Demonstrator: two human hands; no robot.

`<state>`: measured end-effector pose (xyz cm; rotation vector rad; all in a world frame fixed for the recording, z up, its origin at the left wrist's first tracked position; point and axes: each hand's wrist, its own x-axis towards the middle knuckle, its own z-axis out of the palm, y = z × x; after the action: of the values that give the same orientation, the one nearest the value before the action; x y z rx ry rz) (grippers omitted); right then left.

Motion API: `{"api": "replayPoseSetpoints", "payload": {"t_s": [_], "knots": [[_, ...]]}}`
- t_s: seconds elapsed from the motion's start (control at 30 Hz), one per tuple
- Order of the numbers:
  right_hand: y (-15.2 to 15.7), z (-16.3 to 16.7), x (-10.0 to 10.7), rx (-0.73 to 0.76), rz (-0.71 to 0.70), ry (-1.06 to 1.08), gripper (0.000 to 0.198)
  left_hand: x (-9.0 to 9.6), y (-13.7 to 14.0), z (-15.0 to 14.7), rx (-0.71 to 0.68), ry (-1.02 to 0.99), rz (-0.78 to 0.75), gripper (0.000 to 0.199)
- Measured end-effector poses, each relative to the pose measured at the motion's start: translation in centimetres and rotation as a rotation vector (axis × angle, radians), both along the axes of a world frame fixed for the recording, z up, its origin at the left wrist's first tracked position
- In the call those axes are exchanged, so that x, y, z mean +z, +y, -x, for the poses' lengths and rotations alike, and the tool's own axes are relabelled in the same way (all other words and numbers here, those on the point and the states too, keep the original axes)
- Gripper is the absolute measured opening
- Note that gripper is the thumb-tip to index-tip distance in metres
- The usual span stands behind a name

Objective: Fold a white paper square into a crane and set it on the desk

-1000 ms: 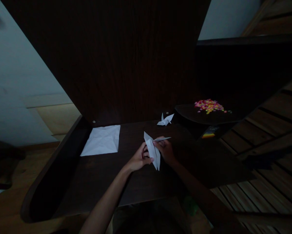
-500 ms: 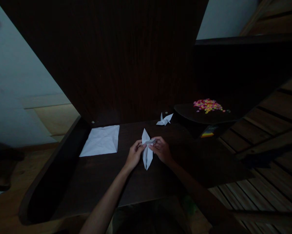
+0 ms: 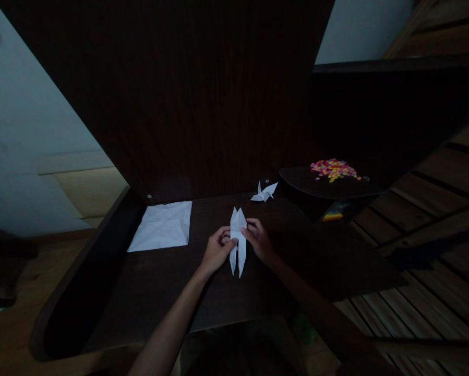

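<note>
Between my two hands is a piece of folded white paper (image 3: 238, 224), long and narrow, with two points at the top and two split points at the bottom. My left hand (image 3: 219, 247) pinches its left edge, thumb in front and fingers partly hidden behind. On the right edge my right hand (image 3: 259, 241) does the same, its thumb lying on the front of the paper. Beyond them a finished white paper crane (image 3: 264, 192) rests at the back of the dark desk. Flat to the left lies white creased paper (image 3: 161, 226).
Colourful small pieces (image 3: 334, 169) are heaped on a raised, rounded shelf (image 3: 297, 180) at the right. A dark side panel (image 3: 89, 277) bounds the desk on the left, and a tall dark board (image 3: 195, 104) rises behind. Wooden slats (image 3: 398, 318) show at the lower right.
The folded paper has been turned or refolded: a flap that stuck up in the middle now lies flat, and two points show at the top instead of one. Both hands stay about where they were.
</note>
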<state>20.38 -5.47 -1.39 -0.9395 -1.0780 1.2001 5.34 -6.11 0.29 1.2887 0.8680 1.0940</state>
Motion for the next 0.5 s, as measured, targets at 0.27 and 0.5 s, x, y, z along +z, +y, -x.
{"api": "replayPoseSetpoints", "payload": {"t_s": [0.27, 0.5], "knots": [[0.15, -0.29, -0.18, -0.202, -0.095, -0.097, 0.029, -0.32, -0.56, -0.04, 0.173, 0.199, -0.240, 0.055], [-0.12, -0.52, -0.25, -0.152, -0.090, -0.177, 0.022, 0.53, -0.88, 0.12, 0.266, 0.424, -0.472, 0.019]]}}
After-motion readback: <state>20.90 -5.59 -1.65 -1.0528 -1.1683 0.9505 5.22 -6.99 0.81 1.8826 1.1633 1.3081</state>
